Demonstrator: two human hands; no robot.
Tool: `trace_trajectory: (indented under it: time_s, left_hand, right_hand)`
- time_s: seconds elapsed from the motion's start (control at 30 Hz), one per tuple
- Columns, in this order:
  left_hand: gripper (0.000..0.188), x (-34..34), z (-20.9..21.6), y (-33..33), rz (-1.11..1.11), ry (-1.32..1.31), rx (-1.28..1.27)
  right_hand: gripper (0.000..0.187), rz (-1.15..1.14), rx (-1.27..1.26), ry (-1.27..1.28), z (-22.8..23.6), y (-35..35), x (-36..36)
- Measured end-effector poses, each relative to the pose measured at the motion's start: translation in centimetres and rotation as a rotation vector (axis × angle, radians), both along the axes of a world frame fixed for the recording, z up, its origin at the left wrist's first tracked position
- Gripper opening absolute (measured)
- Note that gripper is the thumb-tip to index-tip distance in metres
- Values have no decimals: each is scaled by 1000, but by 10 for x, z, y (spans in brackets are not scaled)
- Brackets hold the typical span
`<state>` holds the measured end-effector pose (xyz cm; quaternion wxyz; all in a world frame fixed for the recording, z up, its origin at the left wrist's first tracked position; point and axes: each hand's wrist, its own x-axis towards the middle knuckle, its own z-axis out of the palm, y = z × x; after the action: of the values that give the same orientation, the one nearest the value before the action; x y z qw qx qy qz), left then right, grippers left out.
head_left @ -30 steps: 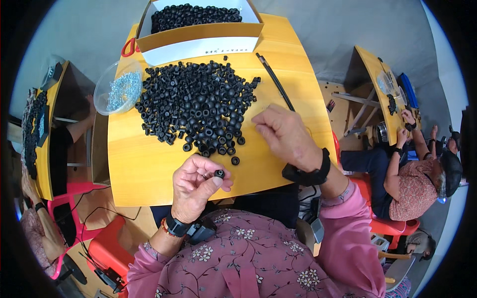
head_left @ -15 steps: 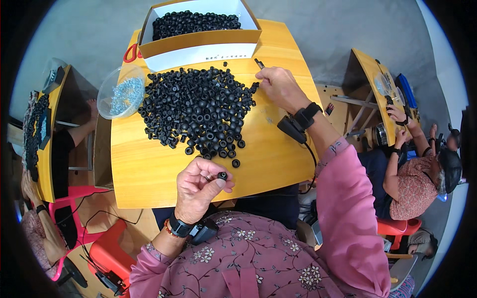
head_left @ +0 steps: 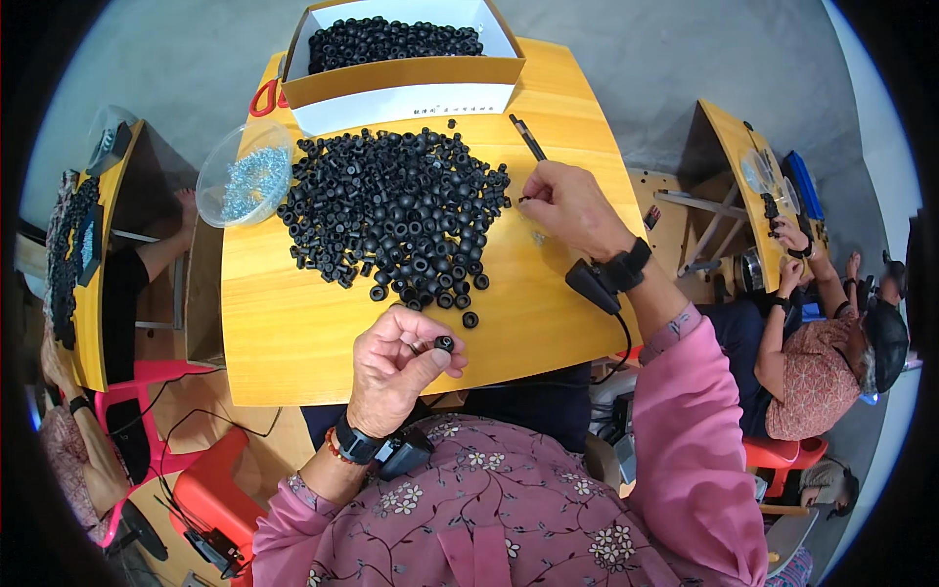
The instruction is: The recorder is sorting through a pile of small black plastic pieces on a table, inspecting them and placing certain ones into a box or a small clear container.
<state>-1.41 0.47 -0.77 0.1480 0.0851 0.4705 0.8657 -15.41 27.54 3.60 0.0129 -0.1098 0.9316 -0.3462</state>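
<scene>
My left hand (head_left: pixel 396 367), near the table's front edge, pinches a small round black cap (head_left: pixel 444 343) between thumb and fingertips, its hollow side turned up with something pale inside. Off to the right, my right hand (head_left: pixel 577 207) is closed, and a small black piece (head_left: pixel 525 200) shows at its fingertips; its exact shape cannot be made out. A slim black pen-like tool (head_left: pixel 528 137) points away from just beyond that hand's knuckles. Between and beyond both hands spreads a large pile of small black caps and plugs (head_left: pixel 391 215).
At the table's far end stands a box (head_left: pixel 401 103) filled with black parts. A clear tub (head_left: pixel 217 201) of small silvery pieces sits at the left edge, near red-handled scissors (head_left: pixel 262 98). People work at side tables left and right. A cable (head_left: pixel 624 342) hangs from my right wrist.
My right hand has moved back toward me and slightly right, leaving more of the pen-like tool showing, and a black piece now appears at its fingertips. The left hand keeps its cap nearly still.
</scene>
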Motion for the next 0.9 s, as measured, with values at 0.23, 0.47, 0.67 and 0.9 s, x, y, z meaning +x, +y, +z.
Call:
trace_trajectory:
  time_s: [0.23, 0.47, 0.67, 0.9]
  left_hand:
    - [14, -1, 1, 0, 4, 3, -8]
    - [13, 0, 1, 0, 20, -7, 5]
    - [12, -1, 0, 0, 24, -20, -5]
    - [13, -2, -1, -1, 27, -20, 85]
  right_hand:
    - [10, -45, -437, -194, 20, 16, 11]
    - [16, 11, -731, -323, 43, -15, 53]
    - [17, 163, -928, -368, 24, -51, 86]
    - [23, 252, -905, -363, 11, -73, 93]
